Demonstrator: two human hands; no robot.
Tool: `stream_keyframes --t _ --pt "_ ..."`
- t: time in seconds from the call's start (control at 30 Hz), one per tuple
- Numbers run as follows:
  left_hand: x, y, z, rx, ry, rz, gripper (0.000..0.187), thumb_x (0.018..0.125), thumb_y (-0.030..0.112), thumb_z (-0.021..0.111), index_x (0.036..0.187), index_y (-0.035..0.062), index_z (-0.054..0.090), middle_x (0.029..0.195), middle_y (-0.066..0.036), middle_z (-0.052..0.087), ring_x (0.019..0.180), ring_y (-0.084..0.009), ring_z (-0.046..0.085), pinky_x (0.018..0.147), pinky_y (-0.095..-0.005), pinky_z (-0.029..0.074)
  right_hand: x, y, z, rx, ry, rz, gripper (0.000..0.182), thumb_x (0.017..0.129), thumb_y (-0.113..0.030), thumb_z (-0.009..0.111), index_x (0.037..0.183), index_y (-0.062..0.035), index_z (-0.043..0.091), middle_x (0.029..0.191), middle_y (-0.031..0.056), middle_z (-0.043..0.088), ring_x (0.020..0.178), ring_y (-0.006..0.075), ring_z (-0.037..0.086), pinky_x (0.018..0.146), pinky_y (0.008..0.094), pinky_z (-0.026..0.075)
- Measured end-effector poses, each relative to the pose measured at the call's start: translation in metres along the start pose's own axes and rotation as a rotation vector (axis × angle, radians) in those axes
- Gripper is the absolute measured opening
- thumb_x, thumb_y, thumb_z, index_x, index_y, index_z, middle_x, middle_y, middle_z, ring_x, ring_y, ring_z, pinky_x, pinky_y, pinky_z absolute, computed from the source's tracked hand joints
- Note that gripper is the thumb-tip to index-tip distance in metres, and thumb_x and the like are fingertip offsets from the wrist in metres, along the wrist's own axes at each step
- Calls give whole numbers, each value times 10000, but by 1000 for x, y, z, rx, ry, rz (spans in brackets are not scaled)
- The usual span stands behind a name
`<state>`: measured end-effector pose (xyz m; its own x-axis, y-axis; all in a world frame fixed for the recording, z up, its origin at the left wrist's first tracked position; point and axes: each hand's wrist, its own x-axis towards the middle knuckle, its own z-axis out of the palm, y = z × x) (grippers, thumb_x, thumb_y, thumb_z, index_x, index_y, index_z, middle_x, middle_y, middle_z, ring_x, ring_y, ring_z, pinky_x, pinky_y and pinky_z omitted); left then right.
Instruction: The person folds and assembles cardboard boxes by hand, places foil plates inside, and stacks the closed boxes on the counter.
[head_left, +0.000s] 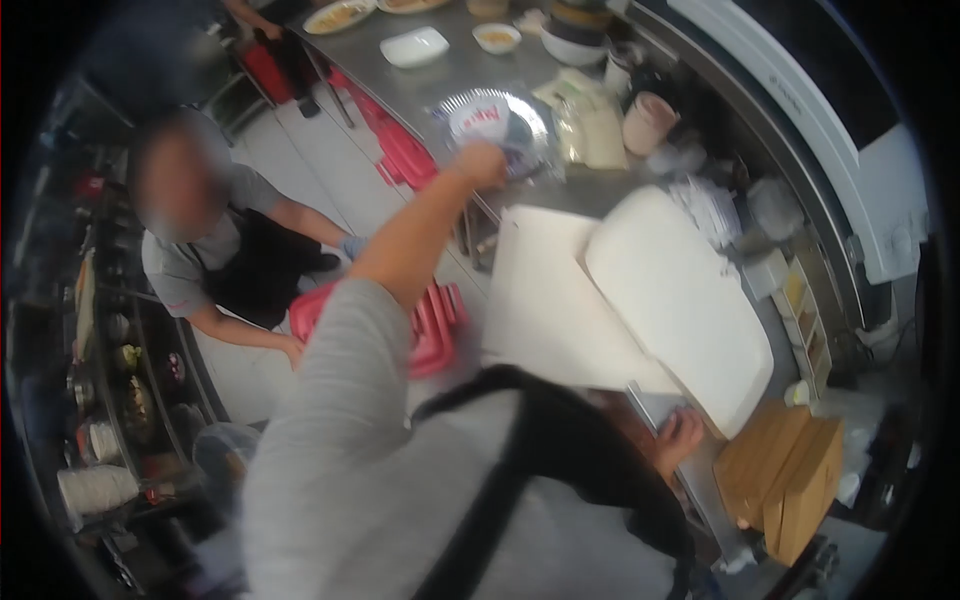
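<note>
Left hand (482,163) fisted at foil plate (497,128), arm outstretched, right hand (677,437) gripping counter edge (655,410)

red crates (432,325), white boxes (680,300), brown cartons (785,475), grey sleeve (340,400)

I have just one view, from the camera worn on the head. It looks steeply down and forward over my own shoulder and chest, which fill the lower middle, very near the lens. The fisheye bends everything and leaves dark corners. The steel counter (440,85) runs away from near right to the far top edge, its long left edge slanting across the frame. The floor lies left of it, far below, where another person (215,255) crouches. No second view overlaps.
</note>
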<state>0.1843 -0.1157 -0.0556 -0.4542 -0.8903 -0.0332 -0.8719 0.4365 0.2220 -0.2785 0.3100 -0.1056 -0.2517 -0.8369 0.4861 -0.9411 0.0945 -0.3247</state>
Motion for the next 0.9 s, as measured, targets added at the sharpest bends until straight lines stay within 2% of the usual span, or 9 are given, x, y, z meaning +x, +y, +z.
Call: stream_keyframes --t 0.07,0.17,0.23,0.3,0.4,0.43,0.67,0.77,0.9 --pt "1 -12 2 -101 47 42 172 696 193 745 861 147 755 877 -95 715 821 -274 681 754 -383 527 3 -7 -4 -4 -11 13 169 872 -81 604 1033 -40 633 1091 162 567 1054 356 514 917 455 403" --pt "-6 -8 -12 -136 22 -15 178 697 200 740 866 142 754 889 -96 714 823 -277 679 739 -383 527 0 -10 -8 7 -26 20 163 870 -80 605 1026 -40 634 1090 165 568 1044 359 518 909 456 405" --pt "-7 -8 -18 -109 -10 49 185 711 217 733 876 137 755 891 -98 712 818 -295 675 728 -388 526 1 -2 -3 11 -26 4 148 870 -77 604 1009 -35 633 1088 165 567 1041 365 521 910 458 402" --pt "0 -18 -1 -7 89 208 163 780 192 653 878 86 729 903 -134 699 849 -321 668 739 -416 525 5 -6 0 19 17 -4 160 859 -84 612 1010 -34 632 1093 167 563 1043 371 517 910 462 403" --pt "-18 20 -9 161 166 -55 171 829 139 549 900 48 675 918 -172 674 882 -348 654 745 -441 523 3 -10 -6 3 -4 7 175 848 -93 622 1014 -36 632 1092 169 561 1040 373 517 905 465 406" --pt "-22 21 -7 145 264 -4 151 828 102 496 893 29 612 925 -184 651 906 -352 645 744 -455 522 4 -11 -7 3 -2 14 179 845 -96 625 1013 -37 632 1091 170 561 1039 372 517 903 466 407" --pt "-40 41 -9 134 566 112 95 781 95 574 868 57 588 866 -131 629 844 -330 627 713 -446 511 1 -9 -5 7 -5 30 190 841 -107 636 1018 -39 629 1087 169 565 1039 374 515 903 466 405" --pt "-50 46 -14 66 604 169 120 766 133 622 855 61 584 831 -110 612 810 -328 615 698 -439 507 3 -9 -5 -2 -14 38 198 835 -114 647 1018 -42 630 1092 168 567 1044 371 515 910 464 405" --pt "-73 63 -19 -3 287 367 152 748 144 667 817 66 556 827 -83 610 786 -309 622 691 -432 493 2 -7 -5 11 -2 67 198 832 -127 659 1008 -43 630 1094 168 568 1051 363 513 916 459 406"
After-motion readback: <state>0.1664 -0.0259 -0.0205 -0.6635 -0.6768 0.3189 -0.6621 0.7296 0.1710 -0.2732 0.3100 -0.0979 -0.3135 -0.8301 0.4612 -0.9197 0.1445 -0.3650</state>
